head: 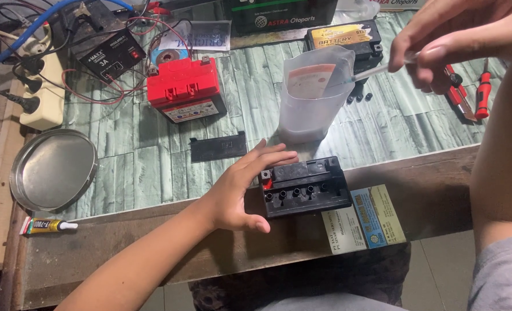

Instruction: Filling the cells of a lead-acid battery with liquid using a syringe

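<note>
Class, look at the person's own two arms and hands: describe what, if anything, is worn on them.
Both are bare: the left hand and right hand show no gloves, rings, watch or bands. Both forearms are uncovered. A grey short sleeve shows at the right arm's upper end.

Left hand [241,187]: bare forearm ran from the near left up toward the centre, palm turned right, fingers [276,154] extended and held together, thumb low and near. Right hand [448,43]: raised at far right, fingers pinched together, pointing left, forearm dropping down the right edge.
</note>
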